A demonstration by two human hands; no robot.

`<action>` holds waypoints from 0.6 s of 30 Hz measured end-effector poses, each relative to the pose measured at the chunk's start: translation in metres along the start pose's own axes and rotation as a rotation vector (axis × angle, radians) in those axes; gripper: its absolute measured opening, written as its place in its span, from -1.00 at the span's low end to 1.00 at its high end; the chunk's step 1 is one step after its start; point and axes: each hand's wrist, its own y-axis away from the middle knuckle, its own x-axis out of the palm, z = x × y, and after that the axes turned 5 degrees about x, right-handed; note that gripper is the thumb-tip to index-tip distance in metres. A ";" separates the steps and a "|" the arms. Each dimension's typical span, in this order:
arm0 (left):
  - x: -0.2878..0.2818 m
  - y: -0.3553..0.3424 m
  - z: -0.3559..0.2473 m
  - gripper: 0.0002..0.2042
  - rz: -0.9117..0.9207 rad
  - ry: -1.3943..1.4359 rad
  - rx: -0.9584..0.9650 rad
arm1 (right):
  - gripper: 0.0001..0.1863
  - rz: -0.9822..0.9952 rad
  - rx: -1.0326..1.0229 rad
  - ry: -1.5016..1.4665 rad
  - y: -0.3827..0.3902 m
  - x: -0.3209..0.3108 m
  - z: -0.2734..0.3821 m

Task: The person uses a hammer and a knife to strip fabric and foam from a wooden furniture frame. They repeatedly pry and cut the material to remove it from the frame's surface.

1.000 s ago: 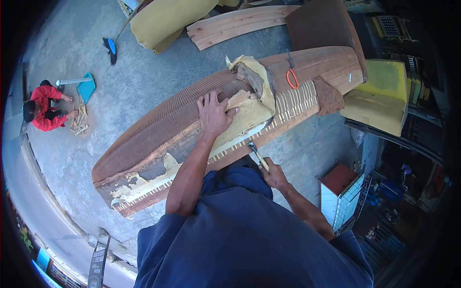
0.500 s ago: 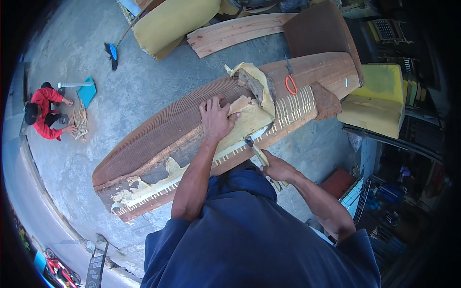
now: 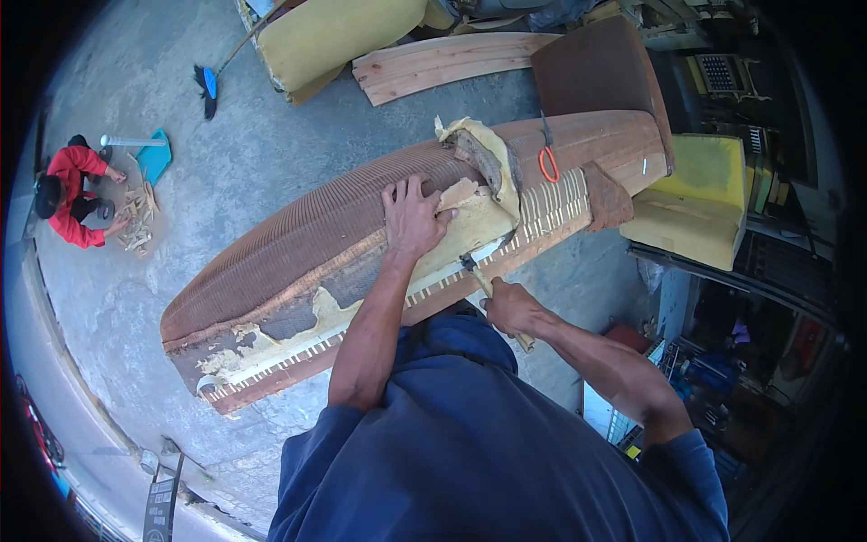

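I judge the uncovering partway: narrow pale strips (image 3: 551,206) bare toward the right, torn cream padding (image 3: 334,310) remaining left on the long brown ribbed upholstery (image 3: 298,239) mid-scene, left hand (image 3: 415,219) spread on it, right hand (image 3: 513,309) gripping a pale-handled hammer (image 3: 481,279) at its near edge.

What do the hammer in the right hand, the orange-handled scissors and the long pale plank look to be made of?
Hammer: dark head, probably metal; handle seemingly bare wood, from its pale tan colour.
Scissors: grips likely smooth plastic, being evenly bright orange; thin dark blades, probably metal.
Plank: wood, apparently unpainted, with visible grain and knots.
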 end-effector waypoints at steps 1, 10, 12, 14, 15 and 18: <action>0.000 -0.001 0.001 -0.57 0.002 -0.004 0.002 | -0.60 -0.032 -0.022 -0.025 -0.001 0.006 -0.006; 0.004 -0.003 0.001 -0.53 0.001 -0.052 0.027 | -0.60 -0.224 -0.214 -0.394 -0.025 0.079 -0.064; 0.006 0.002 0.000 -0.52 0.022 -0.061 0.017 | -0.60 -0.181 -0.230 -0.462 -0.020 0.090 -0.078; 0.004 0.000 -0.002 -0.52 0.056 -0.072 0.016 | -0.57 -0.191 -0.269 -0.513 -0.011 0.096 -0.089; 0.002 -0.006 0.000 -0.51 0.045 -0.086 0.025 | -0.55 -0.209 -0.294 -0.518 -0.003 0.100 -0.099; 0.005 0.004 0.001 -0.50 0.038 -0.088 0.012 | -0.45 -0.179 -0.155 -0.471 0.007 0.105 -0.130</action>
